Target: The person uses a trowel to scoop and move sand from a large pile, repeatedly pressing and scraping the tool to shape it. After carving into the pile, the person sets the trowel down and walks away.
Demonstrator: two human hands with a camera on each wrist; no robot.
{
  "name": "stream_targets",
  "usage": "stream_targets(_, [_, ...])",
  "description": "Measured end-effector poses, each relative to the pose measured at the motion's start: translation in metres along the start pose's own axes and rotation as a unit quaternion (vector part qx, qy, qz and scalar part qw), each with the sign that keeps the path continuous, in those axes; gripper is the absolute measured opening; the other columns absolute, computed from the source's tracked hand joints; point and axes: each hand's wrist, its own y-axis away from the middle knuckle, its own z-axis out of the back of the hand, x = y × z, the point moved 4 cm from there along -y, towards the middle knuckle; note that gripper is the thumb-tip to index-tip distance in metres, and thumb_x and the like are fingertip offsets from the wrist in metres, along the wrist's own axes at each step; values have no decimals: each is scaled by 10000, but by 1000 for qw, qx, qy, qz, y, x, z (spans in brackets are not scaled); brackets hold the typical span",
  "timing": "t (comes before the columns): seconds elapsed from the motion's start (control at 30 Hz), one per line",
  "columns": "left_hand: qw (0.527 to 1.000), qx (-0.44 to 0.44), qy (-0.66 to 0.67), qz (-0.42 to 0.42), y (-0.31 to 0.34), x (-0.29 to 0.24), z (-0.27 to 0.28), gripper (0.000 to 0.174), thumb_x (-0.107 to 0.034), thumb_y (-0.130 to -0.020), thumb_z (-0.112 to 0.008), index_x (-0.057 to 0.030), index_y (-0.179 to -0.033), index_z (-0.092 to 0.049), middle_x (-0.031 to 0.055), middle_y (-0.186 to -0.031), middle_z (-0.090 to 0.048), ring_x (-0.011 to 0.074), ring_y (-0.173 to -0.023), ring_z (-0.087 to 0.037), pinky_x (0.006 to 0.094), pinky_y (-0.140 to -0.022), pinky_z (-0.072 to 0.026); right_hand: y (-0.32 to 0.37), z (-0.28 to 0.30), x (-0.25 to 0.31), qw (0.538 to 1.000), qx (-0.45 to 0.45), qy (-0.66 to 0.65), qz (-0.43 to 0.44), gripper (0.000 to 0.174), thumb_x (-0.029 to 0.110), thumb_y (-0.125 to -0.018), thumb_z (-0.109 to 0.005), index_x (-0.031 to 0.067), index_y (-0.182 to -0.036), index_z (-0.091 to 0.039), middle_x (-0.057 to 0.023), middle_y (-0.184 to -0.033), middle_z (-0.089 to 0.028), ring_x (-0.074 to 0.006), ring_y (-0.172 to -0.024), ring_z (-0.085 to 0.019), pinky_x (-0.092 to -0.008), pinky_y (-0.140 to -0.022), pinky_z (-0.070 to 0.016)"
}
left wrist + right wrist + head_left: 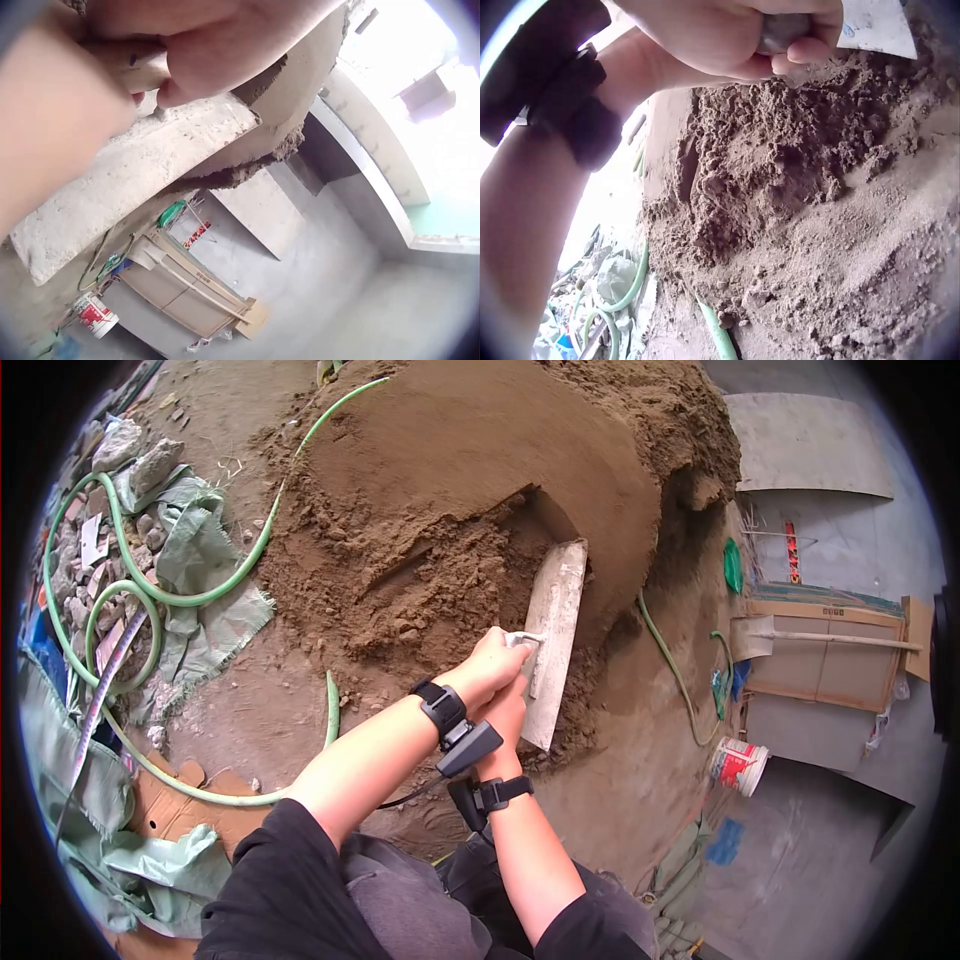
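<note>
A long, pale, rectangular plastering trowel (560, 630) lies across the right side of a brown sand heap (420, 470). My left hand (488, 668) grips its handle near the blade. Close below it, my right hand (507, 712) also holds the handle, and the two hands overlap in the head view. The left wrist view shows the handle's end (146, 71) poking out between the hands, above the mortar-crusted blade. Part of the handle is hidden by the fingers. Loose, crumbly sand (780, 172) spreads beside the hands, below the heap's smoothed top.
Green hose (235, 585) loops along the left over rubble and sacks (190, 545). Flattened cardboard (190, 800) lies at lower left. To the right stand a red-and-white bucket (740, 766) and a cardboard sheet (825, 660), with a long-handled tool (850, 640) across it.
</note>
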Motion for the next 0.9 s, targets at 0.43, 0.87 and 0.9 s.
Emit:
stream_targets(0.43, [983,-150,99,-38,42,50,17,218,-226,-960,-522,-42,-1017,-420,42,-882,-512,116,-770,-489,284,-681,-462,25,-17,-42,985,77,127,85,406,252,-900,-535,77,-1245,-412,-224,-1079,-616,-413,-922,-617,-504,-740,-498])
stream_targets(0.87, [984,29,156,-87,56,2,-28,330,-231,-952,-562,-25,-1172,-429,40,-1031,-515,112,-947,-495,289,-830,-458,15,63,-4,961,-41,111,248,424,204,-856,-614,31,-1216,-470,-218,-939,-635,-421,-818,-628,-468,-707,-513])
stream_targets(0.9, [983,54,139,-109,56,-2,-25,349,-245,-941,-572,-14,-1167,-441,57,-1001,-545,118,-925,-524,293,-803,-471,15,64,-1,971,-15,38,237,402,198,-865,-608,25,-1207,-487,-223,-915,-642,-422,-827,-629,-462,-705,-512])
